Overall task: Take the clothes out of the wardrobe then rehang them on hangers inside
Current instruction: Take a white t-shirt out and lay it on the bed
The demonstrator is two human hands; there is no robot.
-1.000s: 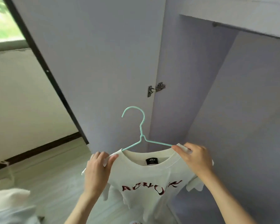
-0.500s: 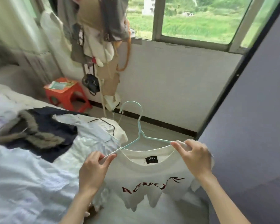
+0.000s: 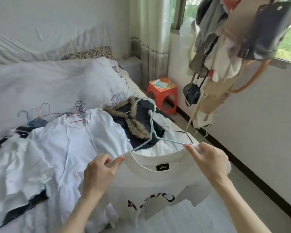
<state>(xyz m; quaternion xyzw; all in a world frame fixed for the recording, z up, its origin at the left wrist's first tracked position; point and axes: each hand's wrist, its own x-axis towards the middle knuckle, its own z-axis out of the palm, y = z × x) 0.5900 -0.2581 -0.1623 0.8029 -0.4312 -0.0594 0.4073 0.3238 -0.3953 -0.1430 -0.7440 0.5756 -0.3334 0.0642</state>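
Both bare forearms are stretched forward; the left hand is curled in a pinch, and the right hand is pinched likewise, thumb uppermost.

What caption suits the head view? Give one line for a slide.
Both hands, left and right, hold a white T-shirt on a teal hanger over a clothes-strewn bed.
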